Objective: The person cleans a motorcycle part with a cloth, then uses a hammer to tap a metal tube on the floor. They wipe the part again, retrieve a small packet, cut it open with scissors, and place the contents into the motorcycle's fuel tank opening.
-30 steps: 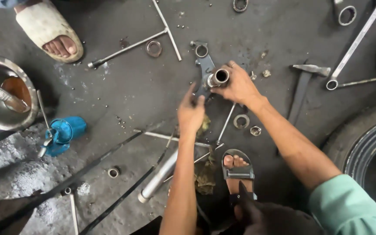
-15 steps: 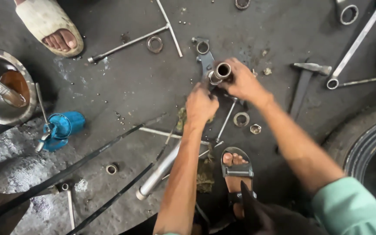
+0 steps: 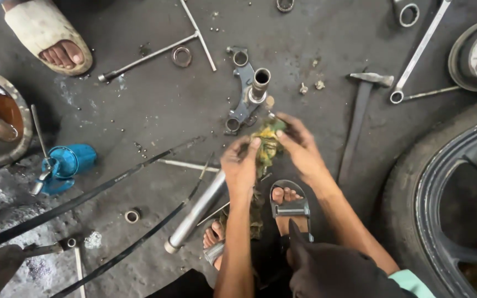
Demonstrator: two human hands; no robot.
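Both hands have come off the steering yoke (image 3: 247, 91), which now lies alone on the floor at upper centre, its short steel stem upright. We see the left hand (image 3: 240, 165) and the right hand (image 3: 300, 148) meet just below it, fingers pinched on a greasy yellow-green rag (image 3: 268, 144) held between them. We judge the fitting work paused for wiping. A hammer (image 3: 360, 118) lies at right, a blue oil can (image 3: 64, 165) at left.
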